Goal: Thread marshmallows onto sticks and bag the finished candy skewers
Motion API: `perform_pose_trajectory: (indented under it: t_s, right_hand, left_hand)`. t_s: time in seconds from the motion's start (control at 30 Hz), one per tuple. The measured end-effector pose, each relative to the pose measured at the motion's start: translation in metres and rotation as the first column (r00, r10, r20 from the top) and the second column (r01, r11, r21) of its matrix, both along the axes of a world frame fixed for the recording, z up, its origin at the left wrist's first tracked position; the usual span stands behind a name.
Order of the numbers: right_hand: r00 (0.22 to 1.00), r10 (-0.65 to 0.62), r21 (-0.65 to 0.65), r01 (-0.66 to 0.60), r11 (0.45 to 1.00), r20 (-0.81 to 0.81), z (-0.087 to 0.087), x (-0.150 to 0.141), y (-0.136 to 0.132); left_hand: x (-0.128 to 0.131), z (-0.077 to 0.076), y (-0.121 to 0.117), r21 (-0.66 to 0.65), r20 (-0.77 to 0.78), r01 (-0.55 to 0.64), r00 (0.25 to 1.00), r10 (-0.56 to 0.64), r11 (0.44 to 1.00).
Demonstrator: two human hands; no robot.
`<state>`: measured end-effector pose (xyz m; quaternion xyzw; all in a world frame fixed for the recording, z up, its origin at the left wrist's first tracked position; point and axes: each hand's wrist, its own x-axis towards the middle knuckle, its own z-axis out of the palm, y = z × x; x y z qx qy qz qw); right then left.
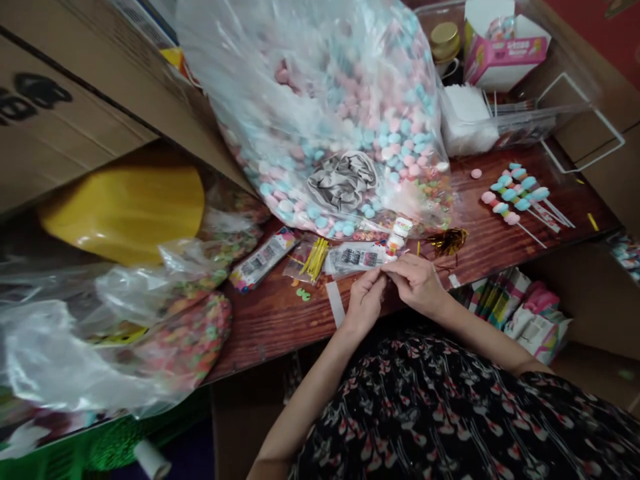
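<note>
Wooden counter (270, 323), near edge: my left hand (367, 297) and right hand (417, 283) pinch closed together, grip hidden; white-labelled packet (401, 231) lies just beyond, nearer the right, long axis pointing away from that edge

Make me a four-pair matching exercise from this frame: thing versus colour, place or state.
1. Crumpled fabric
2. Thin strips
3. Candy skewers
4. Left hand and right hand

A. yellow
B. fingertips close together by a labelled packet
C. grey
D. on the table's right part

Pairs: 1-C, 2-A, 3-D, 4-B
</note>
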<state>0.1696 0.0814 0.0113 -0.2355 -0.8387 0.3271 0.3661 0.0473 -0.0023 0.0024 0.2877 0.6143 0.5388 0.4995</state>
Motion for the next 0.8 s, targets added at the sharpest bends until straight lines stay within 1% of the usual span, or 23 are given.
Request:
perform_pose_trajectory:
  t_s: [0.1, 0.17, 0.23, 0.33, 0.4, 0.47, 0.53, 0.57, 0.6, 0.63, 0.7, 0.77, 0.8]
  right_hand:
    - [0.999, -0.034, -0.049, 0.033, 0.998, -0.034, 0.004, -0.002, 0.002]
    - [0.997, -0.072, -0.07, 0.07, 0.995, -0.035, 0.005, -0.005, 0.002]
    - [0.996, -0.086, -0.041, 0.085, 0.996, -0.032, 0.005, -0.008, 0.002]
    - [0.995, -0.097, 0.043, 0.097, 0.994, -0.023, 0.006, -0.01, 0.001]
    - [0.994, -0.109, 0.056, 0.11, 0.992, -0.013, 0.005, -0.01, -0.002]
    - [0.993, -0.118, 0.007, 0.119, 0.993, -0.019, 0.003, -0.008, -0.005]
    - [0.99, -0.132, -0.127, 0.125, 0.984, -0.052, -0.001, -0.006, -0.008]
    - [0.987, -0.144, -0.219, 0.126, 0.968, -0.07, -0.004, -0.004, -0.009]
    - [0.983, -0.162, -0.319, 0.128, 0.939, -0.084, -0.007, -0.003, -0.009]
    - [0.98, -0.176, -0.423, 0.122, 0.898, -0.089, -0.009, -0.003, -0.008]
    - [0.983, -0.162, -0.605, 0.075, 0.793, -0.09, -0.014, -0.002, -0.004]
    - [0.99, -0.081, -0.717, -0.025, 0.697, -0.114, -0.016, -0.002, 0.002]
    - [0.991, -0.008, -0.739, -0.092, 0.667, -0.13, -0.016, -0.001, 0.006]
  left_hand:
    - [-0.003, -0.007, -0.002, 0.046, 0.081, -0.022, 0.997, 0.018, 0.999]
    - [-0.002, -0.009, 0.002, 0.051, 0.137, -0.061, 0.989, 0.053, 0.997]
    - [-0.002, -0.009, 0.007, 0.035, 0.209, -0.113, 0.972, 0.103, 0.993]
    - [-0.002, -0.007, 0.013, 0.01, 0.321, -0.201, 0.928, 0.187, 0.98]
    - [-0.003, -0.007, 0.014, 0.009, 0.361, -0.232, 0.908, 0.213, 0.973]
    - [-0.005, -0.009, 0.014, 0.027, 0.354, -0.229, 0.912, 0.206, 0.973]
    - [-0.006, -0.013, 0.012, 0.055, 0.303, -0.196, 0.938, 0.171, 0.979]
    - [-0.006, -0.015, 0.011, 0.068, 0.266, -0.173, 0.952, 0.149, 0.983]
    - [-0.007, -0.016, 0.01, 0.079, 0.224, -0.151, 0.966, 0.13, 0.985]
    - [-0.007, -0.016, 0.01, 0.086, 0.177, -0.126, 0.978, 0.11, 0.988]
    - [-0.008, -0.015, 0.009, 0.093, 0.067, -0.081, 0.995, 0.075, 0.992]
    - [-0.01, -0.011, 0.009, 0.094, -0.043, -0.039, 0.998, 0.043, 0.995]
    - [-0.011, -0.009, 0.009, 0.089, -0.075, -0.014, 0.997, 0.02, 0.996]
